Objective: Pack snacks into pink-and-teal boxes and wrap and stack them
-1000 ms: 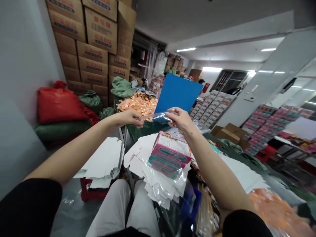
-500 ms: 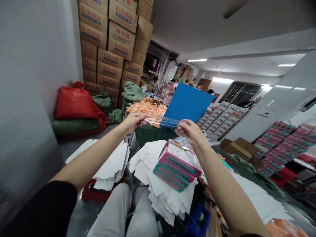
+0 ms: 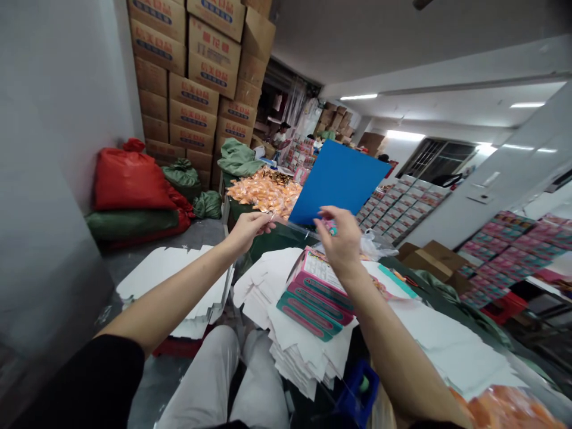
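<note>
My left hand pinches the end of a clear plastic strip, which stretches toward my right hand. With thumb and fingers apart, my right hand is just above the pink and green boxes; whether it touches the strip I cannot tell. A small pink and teal piece shows between its fingers. Several pink and green boxes stand side by side on a stack of white flat cartons. Behind my hands a blue board stands tilted.
Orange wrapped candies lie on the green table behind. A blue tape dispenser is near my lap. More white cartons lie at left, red sacks beyond them. A person is far back.
My right hand has turned and its fingers have spread, while the strip between my hands has narrowed and dropped lower. My left hand has moved slightly right and down. The view has shifted slightly.
</note>
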A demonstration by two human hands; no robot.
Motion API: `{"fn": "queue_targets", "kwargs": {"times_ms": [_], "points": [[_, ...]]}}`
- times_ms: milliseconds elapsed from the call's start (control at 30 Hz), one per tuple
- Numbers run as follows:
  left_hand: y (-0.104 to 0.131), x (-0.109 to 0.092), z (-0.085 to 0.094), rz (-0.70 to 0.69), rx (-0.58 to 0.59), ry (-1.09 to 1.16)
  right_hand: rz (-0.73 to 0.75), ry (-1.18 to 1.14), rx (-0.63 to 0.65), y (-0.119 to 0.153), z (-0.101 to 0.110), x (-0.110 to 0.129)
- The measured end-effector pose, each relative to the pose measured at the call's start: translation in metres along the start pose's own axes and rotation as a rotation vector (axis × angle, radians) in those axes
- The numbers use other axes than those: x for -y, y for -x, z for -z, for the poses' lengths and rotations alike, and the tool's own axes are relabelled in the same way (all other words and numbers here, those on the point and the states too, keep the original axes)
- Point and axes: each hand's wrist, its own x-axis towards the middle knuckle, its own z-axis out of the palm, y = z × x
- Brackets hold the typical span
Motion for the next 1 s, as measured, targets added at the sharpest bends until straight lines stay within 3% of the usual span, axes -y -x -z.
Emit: {"fn": "queue_targets", "kwargs": {"times_ms": [67,167,500,667,900,1000], "points": [[0.002,0.003,-0.006,-0.038,0.050,-0.019,0.166,0.017,0.121,-0.001,-0.013,0.019],[0.005,0.004,-0.010,-0.095,0.121,-0.044,0.254,0.067,0.232,-0.002,-0.033,0.034],[0.008,0.009,0.001,-0.097,0.237,-0.160,0.184,0.123,0.282,0.005,-0.053,0.028],[0.007,0.015,0.007,-0.159,0.184,-0.279,0.141,0.094,0.307,0.007,-0.063,0.030],[0.013,0.011,0.006,-0.130,0.151,-0.307,0.080,0.041,0.320,0.011,-0.073,0.032],[0.014,0.012,0.007,-0.118,0.148,-0.339,-0.009,-0.010,0.290,0.012,-0.075,0.027]]}}
